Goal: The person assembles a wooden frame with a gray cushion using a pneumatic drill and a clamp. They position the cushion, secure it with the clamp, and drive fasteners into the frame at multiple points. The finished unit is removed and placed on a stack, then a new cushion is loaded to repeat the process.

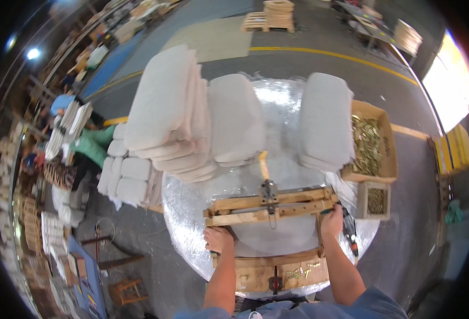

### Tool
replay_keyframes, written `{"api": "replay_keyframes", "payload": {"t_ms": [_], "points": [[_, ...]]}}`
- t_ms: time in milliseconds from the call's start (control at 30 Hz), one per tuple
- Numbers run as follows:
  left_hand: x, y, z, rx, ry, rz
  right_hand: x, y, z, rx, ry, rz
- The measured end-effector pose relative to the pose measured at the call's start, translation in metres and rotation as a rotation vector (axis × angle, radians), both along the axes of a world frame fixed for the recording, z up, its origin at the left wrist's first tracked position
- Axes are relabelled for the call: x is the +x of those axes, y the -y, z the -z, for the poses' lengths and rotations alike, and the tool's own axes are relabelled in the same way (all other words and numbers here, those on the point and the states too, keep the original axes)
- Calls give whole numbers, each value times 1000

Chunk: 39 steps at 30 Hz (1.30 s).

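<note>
A wooden clamping frame (245,212) lies on the plastic-wrapped round table in front of me, with a light grey padded cushion (274,234) inside it. On its far rail sits a metal toggle clamp (269,194) with a yellow handle (264,165). My left hand (219,239) grips the frame's left side, fingers curled over the wood. At the far right corner my right hand (331,222) is closed on the frame, its fingertips partly hidden near a small green part. A dark power screwdriver (350,234) with an orange tip lies just right of that hand. Several brass-coloured metal pieces (297,273) rest on the near board.
Stacks of grey cushions stand at the table's far left (162,101), middle (237,117) and right (326,117). A cardboard box (386,143) of brass-coloured pieces and a smaller box (374,212) of small fasteners sit on the right. More cushions (133,181) are piled left.
</note>
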<state>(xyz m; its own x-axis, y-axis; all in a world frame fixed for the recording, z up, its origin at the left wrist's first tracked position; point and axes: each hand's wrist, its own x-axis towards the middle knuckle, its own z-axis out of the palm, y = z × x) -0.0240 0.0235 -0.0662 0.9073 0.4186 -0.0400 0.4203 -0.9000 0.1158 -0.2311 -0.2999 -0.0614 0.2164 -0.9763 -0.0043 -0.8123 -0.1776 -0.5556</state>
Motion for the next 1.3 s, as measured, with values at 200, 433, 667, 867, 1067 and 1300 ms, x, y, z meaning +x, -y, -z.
{"api": "replay_keyframes", "payload": {"t_ms": [200,433,667,867,1067,1300], "points": [[-19,-19,-37,-510,265,-15,-21,-2,9,42,295,-3],[-156,-9,-409,-2012,738,1056,-141,-47,-1,144,739,-3],[-354,3,-537,-2371,1075,1709,-249,-142,55,202,592,-45],[-399,1,-531,-2448,970,1735,-263,-119,58,297,504,-154],[-412,-1,-526,-2501,932,1737,-268,-135,44,178,579,-286],[-397,7,-529,-2562,927,1844,-264,-134,51,129,497,-283]]}}
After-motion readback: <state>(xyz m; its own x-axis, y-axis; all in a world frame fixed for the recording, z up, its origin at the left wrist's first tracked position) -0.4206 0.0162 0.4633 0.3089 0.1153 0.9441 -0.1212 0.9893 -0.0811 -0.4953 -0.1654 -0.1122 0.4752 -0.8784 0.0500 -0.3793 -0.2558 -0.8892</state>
